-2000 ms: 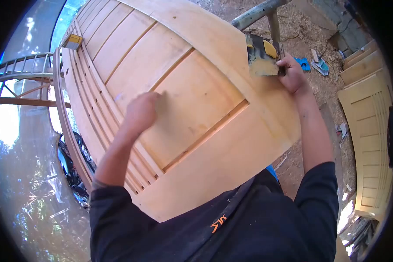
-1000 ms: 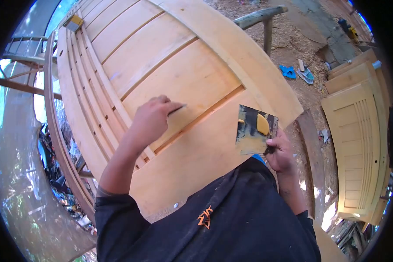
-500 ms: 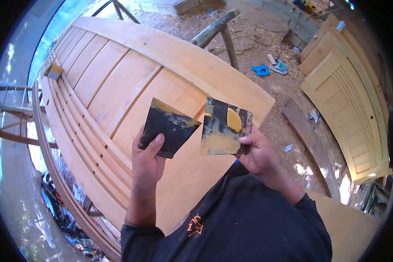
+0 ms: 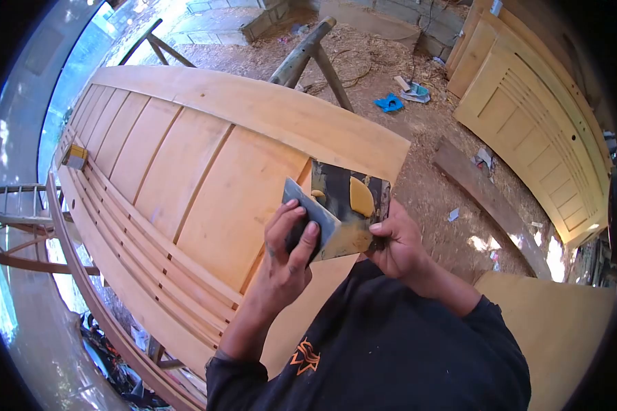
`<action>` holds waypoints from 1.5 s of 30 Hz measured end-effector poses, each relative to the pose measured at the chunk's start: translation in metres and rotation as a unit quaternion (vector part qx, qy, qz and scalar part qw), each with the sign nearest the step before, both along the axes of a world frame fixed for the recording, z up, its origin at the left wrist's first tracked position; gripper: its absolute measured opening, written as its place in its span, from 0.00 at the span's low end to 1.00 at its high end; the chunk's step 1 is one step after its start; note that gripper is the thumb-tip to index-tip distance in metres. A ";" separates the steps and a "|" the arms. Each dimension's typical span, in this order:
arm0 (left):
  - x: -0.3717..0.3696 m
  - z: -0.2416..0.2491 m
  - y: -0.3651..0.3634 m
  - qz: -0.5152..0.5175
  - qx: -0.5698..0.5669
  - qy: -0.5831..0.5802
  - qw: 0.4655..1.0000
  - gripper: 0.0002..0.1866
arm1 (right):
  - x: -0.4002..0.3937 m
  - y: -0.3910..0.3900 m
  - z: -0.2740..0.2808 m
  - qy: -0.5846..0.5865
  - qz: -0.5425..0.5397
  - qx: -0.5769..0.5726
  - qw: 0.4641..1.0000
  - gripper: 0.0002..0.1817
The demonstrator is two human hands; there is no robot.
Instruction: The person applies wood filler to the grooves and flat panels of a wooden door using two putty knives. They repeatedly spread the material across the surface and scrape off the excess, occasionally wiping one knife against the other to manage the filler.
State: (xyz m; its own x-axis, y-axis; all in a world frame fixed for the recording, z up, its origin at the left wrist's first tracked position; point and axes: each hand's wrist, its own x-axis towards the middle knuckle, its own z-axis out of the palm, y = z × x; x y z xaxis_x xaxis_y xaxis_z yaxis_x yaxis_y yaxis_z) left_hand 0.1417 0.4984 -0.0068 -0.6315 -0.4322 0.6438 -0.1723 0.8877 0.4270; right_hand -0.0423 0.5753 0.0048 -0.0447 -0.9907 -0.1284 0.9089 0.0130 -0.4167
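My left hand point(image 4: 286, 264) is closed on a thin dark putty spreader point(image 4: 326, 229), fingers on one face. The spreader is tilted, and its edge overlaps or touches the square plate point(image 4: 334, 179) in my right hand point(image 4: 401, 243); contact is hard to tell. My right hand grips that dark, smeared plate by its right edge, thumb on top. A mound of yellow-tan putty point(image 4: 361, 197) and a smaller dab point(image 4: 318, 193) lie on the plate. Beneath both hands stretches a pale wooden panelled door point(image 4: 247, 171), lying flat, with long slats and small dark square holes along its left side.
A yellow-and-grey block point(image 4: 75, 157) rests at the door's far left. A wooden trestle point(image 4: 301, 58) stands behind it. More panelled doors point(image 4: 528, 130) lean at the right. A plank point(image 4: 490, 202) and blue scraps point(image 4: 389, 103) lie on the shavings-strewn ground.
My left hand has turned over and moved right, bringing the spreader from beside the plate to over its left part. The plate stays in my right hand. The view has shifted slightly.
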 end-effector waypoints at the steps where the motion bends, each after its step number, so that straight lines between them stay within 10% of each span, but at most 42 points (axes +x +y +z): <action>1: -0.001 -0.003 0.000 0.001 0.004 0.006 1.000 0.38 | -0.001 0.004 0.001 -0.009 0.020 -0.007 1.000 0.35; 8: 0.002 -0.035 -0.014 0.079 0.124 -0.007 0.989 0.32 | 0.001 0.017 0.015 0.022 -0.003 -0.012 1.000 0.34; 11: 0.009 -0.015 -0.009 -0.037 0.582 0.328 0.743 0.33 | 0.001 0.014 0.011 0.021 -0.029 -0.025 0.999 0.34; 15: 0.007 0.019 0.005 -0.057 0.593 0.347 0.724 0.32 | 0.004 0.011 -0.002 0.008 -0.033 0.001 0.999 0.34; 18: 0.016 0.020 0.017 0.053 0.489 0.190 0.850 0.29 | 0.008 0.010 -0.001 0.023 -0.044 0.037 0.998 0.33; 21: 0.009 0.021 0.028 -0.021 0.142 0.088 0.986 0.25 | 0.011 0.013 -0.006 0.032 -0.050 0.043 0.997 0.33; 30: 0.008 0.000 0.012 0.110 0.111 -0.012 0.988 0.31 | -0.004 0.027 -0.006 -0.002 -0.001 0.004 1.000 0.33; 35: -0.012 0.006 0.039 -0.038 0.026 0.049 0.998 0.23 | -0.015 0.031 -0.015 0.026 -0.040 0.032 0.998 0.33; 40: -0.013 -0.017 0.007 0.124 0.067 -0.021 0.990 0.21 | -0.042 0.033 -0.018 0.044 -0.040 0.011 0.998 0.32; 45: -0.067 0.025 0.040 -0.049 0.064 0.064 0.995 0.17 | -0.082 0.023 -0.035 0.030 -0.068 -0.003 0.997 0.35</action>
